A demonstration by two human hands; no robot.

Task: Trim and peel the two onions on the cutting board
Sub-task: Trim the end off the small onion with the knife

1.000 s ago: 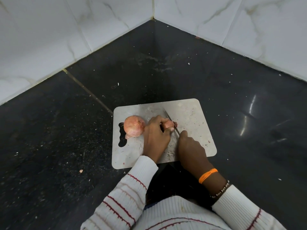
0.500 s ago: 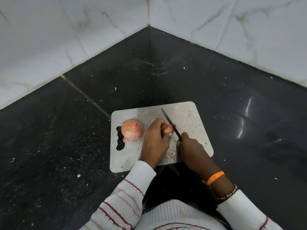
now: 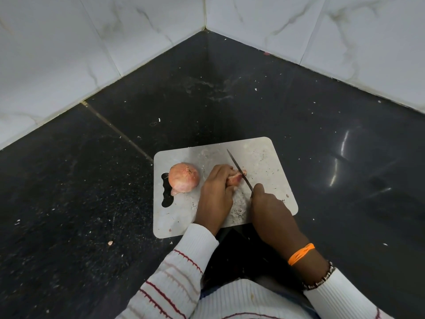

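On the pale rectangular cutting board (image 3: 264, 155), the left hand (image 3: 216, 194) curls around a small pinkish onion (image 3: 235, 179). The right hand (image 3: 269, 203) grips a thin dark-bladed knife (image 3: 239, 171), blade across that onion. A round unpeeled onion (image 3: 183, 177) sits beside the board's handle slot.
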